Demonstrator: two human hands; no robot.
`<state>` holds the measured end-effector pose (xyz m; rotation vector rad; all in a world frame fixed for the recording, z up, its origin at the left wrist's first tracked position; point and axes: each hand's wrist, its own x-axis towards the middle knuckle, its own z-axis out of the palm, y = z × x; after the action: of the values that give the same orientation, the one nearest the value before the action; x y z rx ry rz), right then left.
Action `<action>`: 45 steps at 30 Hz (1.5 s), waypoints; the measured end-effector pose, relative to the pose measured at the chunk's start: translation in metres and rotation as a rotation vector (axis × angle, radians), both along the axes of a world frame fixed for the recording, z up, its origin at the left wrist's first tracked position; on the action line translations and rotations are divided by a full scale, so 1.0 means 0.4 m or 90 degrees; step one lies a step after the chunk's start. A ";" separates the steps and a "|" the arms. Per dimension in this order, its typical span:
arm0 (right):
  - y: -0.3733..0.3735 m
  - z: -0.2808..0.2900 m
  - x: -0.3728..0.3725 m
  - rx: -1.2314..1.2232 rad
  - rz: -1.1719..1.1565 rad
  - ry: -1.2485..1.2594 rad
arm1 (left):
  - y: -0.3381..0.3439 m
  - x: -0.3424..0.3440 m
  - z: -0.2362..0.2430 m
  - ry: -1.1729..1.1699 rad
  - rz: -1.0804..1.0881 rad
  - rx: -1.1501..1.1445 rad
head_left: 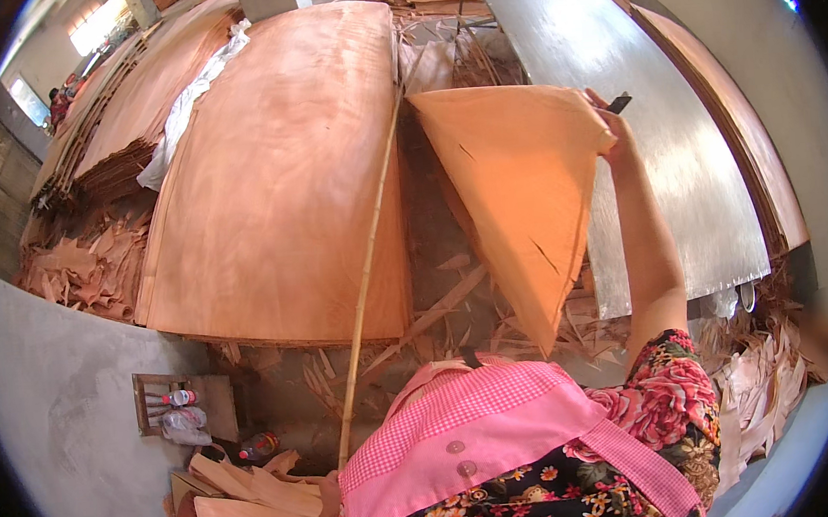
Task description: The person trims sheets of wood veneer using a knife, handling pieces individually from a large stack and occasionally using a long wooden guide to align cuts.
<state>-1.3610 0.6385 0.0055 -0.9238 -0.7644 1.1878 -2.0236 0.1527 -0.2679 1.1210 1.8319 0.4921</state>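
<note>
My right hand is raised at arm's length and shut on the upper right corner of a thin orange-brown veneer sheet, which hangs down in a tapering shape with a few splits in it. A small dark blade-like thing sticks out above the fingers. Only a part of my left hand shows at the lower edge, beside the foot of a long thin bamboo stick and above loose veneer pieces. Its fingers are hidden by my pink apron.
A big stack of full veneer sheets lies to the left of the stick, a grey metal-topped table to the right. Veneer scraps litter the floor. A small wooden stool with bottles stands lower left. Further stacks lie behind.
</note>
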 end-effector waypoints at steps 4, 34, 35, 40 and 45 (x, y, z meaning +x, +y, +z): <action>-0.031 0.084 -0.007 0.026 -0.003 -0.015 | 0.004 0.013 -0.026 -0.020 -0.018 -0.012; -0.432 -0.733 -1.229 -0.178 0.647 -0.970 | 0.357 0.347 0.001 -0.173 -0.051 -0.120; -0.430 -0.722 -1.214 -0.206 0.599 -0.924 | 0.372 0.355 0.000 -0.181 -0.037 -0.065; -0.392 -0.673 -1.154 -0.178 0.639 -0.880 | 0.381 0.408 0.001 -0.205 0.053 -0.023; -0.376 -0.655 -1.013 -0.198 0.234 -0.573 | 0.377 0.404 -0.004 -0.003 -0.072 0.119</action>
<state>-1.7664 0.4879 -0.2566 -1.6694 -1.5412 1.2071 -1.8618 0.3035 -0.2697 1.3400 1.7337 0.6097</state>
